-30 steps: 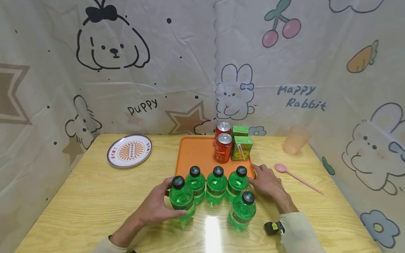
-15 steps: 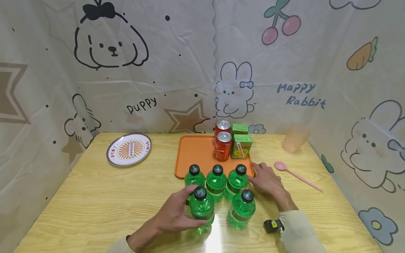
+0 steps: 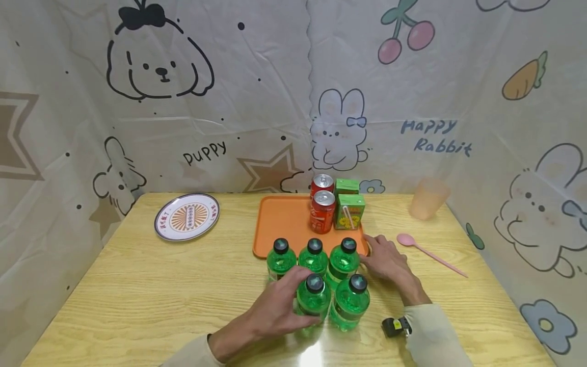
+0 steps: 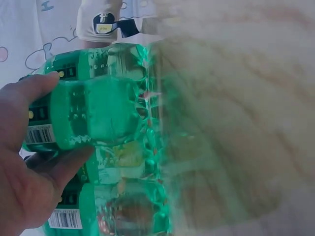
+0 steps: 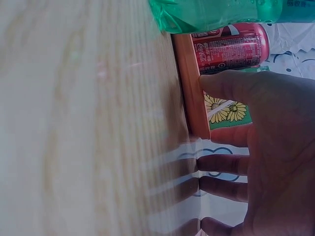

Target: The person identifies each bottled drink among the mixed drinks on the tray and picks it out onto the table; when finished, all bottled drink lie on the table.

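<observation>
My left hand (image 3: 277,308) grips a green plastic drink bottle (image 3: 315,299) with a black cap, thumb on the near side and fingers behind. The held bottle stands right beside another green bottle (image 3: 350,305). Behind them is a row of three similar bottles, the middle one (image 3: 313,259) partly hidden. In the left wrist view, the held bottle (image 4: 110,110) lies between thumb and fingers. My right hand (image 3: 389,261) touches the near right corner of an orange tray (image 3: 281,224). In the right wrist view its thumb meets the tray's rim (image 5: 189,86), with the other fingers extended.
Two red cola cans (image 3: 322,216) and two green juice boxes (image 3: 350,213) stand on the tray's right side. A patterned plate (image 3: 188,217) lies left. To the right are a pink spoon (image 3: 406,240) and a translucent orange cup (image 3: 429,199). A curtain hangs behind the wooden table (image 3: 151,285).
My left hand has moved right with its bottle, from the row's left end to beside the front right bottle. My right hand stays at the tray corner.
</observation>
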A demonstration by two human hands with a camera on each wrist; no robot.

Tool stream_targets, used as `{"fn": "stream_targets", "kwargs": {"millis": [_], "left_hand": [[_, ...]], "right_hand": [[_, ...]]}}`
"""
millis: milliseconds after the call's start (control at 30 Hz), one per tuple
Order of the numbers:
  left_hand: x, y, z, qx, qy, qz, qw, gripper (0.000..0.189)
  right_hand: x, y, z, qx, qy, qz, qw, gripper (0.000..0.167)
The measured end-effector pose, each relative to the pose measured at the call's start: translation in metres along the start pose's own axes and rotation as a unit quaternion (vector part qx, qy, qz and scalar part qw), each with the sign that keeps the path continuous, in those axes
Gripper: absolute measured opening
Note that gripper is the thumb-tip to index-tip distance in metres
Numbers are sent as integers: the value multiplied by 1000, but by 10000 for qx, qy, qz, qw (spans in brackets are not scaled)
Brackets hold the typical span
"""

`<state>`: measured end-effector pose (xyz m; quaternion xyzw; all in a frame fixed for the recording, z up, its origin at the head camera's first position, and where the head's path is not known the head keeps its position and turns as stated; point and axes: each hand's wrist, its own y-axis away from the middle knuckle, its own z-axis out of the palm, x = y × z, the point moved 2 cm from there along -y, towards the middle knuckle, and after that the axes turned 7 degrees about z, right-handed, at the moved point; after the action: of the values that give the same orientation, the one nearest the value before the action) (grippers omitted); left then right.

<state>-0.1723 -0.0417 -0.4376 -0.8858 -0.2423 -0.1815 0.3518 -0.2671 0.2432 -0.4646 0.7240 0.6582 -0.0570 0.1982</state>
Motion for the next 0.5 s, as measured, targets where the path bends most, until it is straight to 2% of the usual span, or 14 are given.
{"fn": "stream_targets", "kwargs": {"millis": [200,333,500], "left_hand": [[1,-1,6,-269,-8,-126,9996,84],[3,-2,7,-381,-271,-295,9985,86],[6,-2,6,-318,-679,-259,9969,85]], "right_hand": [[0,1,-1,0,-32,0,10000,80],[0,2,-1,-11,-27,27,10000,80],[0,1,-1,-15,-33,26,10000,80]]}}
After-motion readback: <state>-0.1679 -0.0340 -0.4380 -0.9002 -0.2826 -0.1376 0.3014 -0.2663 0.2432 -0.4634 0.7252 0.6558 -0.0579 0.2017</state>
